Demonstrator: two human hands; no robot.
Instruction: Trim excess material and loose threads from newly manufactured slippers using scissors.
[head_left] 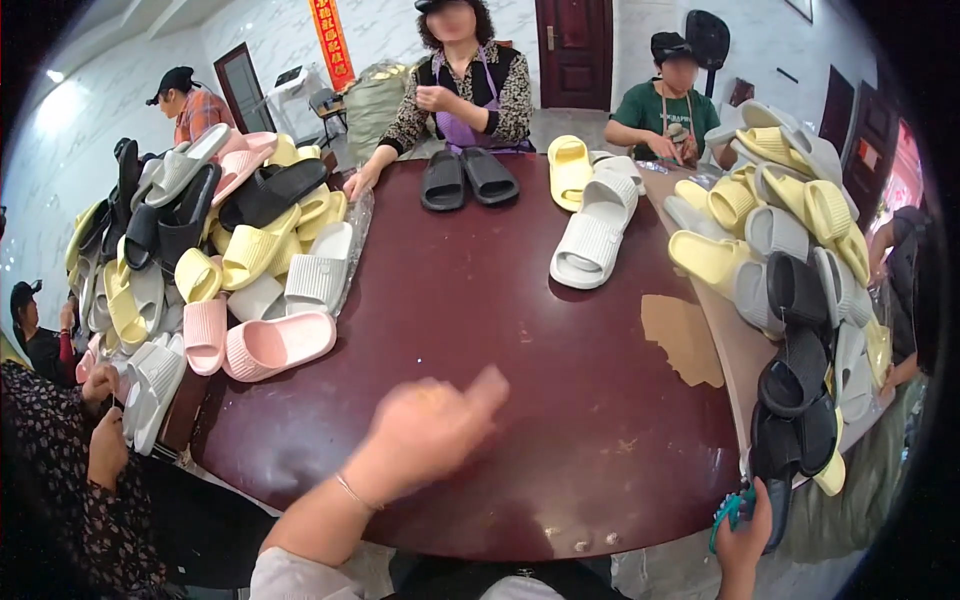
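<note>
My left hand [425,430] is over the near middle of the dark red table, smeared by motion. Its thumb sticks out to the right, away from the other fingers, and nothing shows in it. Low at the right table edge, my right hand [745,530] is closed around a small teal tool [733,512] with a curved loop, perhaps snips. Right behind those fingers hangs a black slide slipper [772,455]; whether the hand grips it too is hidden. A pink slide [280,346] lies left of my left hand. Grey slides [590,245] lie farther off at the right.
Mixed slides are heaped at left [250,250] and right [790,220]. A black pair [468,180] stands at the far edge before a person in a purple apron [480,100]. Other people sit around the table [480,300]. A brown patch [682,340] marks its right side.
</note>
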